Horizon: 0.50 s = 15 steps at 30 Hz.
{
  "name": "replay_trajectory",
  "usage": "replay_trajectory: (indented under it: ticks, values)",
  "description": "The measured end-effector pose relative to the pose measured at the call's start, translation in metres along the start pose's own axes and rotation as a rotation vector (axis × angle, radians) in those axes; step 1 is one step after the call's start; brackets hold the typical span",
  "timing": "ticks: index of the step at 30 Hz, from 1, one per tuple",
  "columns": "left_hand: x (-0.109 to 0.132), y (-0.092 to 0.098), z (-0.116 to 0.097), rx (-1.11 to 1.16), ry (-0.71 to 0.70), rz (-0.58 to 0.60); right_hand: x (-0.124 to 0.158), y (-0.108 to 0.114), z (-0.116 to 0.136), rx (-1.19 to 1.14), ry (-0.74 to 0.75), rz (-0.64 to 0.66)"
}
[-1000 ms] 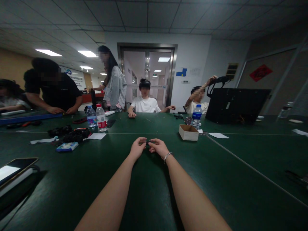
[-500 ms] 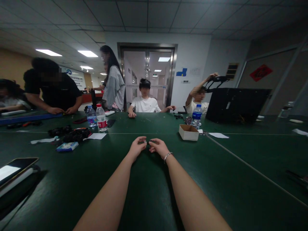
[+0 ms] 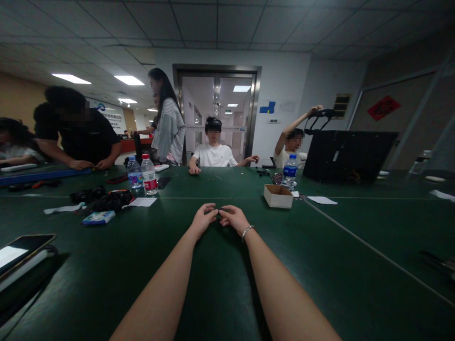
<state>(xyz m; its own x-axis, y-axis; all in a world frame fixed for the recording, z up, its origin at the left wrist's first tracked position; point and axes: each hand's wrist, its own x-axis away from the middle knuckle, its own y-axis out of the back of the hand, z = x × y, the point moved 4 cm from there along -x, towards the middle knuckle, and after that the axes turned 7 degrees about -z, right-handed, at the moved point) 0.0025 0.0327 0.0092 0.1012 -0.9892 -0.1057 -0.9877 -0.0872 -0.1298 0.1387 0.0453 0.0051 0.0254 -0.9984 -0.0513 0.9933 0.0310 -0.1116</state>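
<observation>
One tiny dark piece [image 3: 221, 210] is pinched in our right hand [image 3: 235, 219], right by our left hand [image 3: 203, 221] (can't tell if that one's gripping); open box [image 3: 276, 201] sits farther out, rightward.

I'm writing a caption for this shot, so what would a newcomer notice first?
Probably the left hand and right hand, close together over the green table at the centre, with a small dark thing between them. Next, perhaps, the red diamond sign in the right background and the open box to the right of the hands.
</observation>
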Motion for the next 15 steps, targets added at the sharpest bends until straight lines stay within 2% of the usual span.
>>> replay_trajectory:
  ticks: [5,9,12,15]
  values:
    - [-0.0034,0.001,0.0038,-0.082,0.028,-0.043,-0.0015,-0.0001,-0.0016,0.006,-0.002,0.005]
    - [-0.0027,0.0013,0.0009,0.005,-0.004,-0.004,-0.0013,-0.0007,-0.0022,-0.007,-0.006,-0.004]
    - [-0.0028,0.0014,0.003,0.06,0.066,-0.033,-0.0008,-0.001,-0.0022,-0.014,-0.012,-0.007]
    - [-0.0031,0.0006,0.0059,0.004,0.116,-0.068,-0.0006,-0.0014,-0.0017,-0.016,-0.015,-0.005]
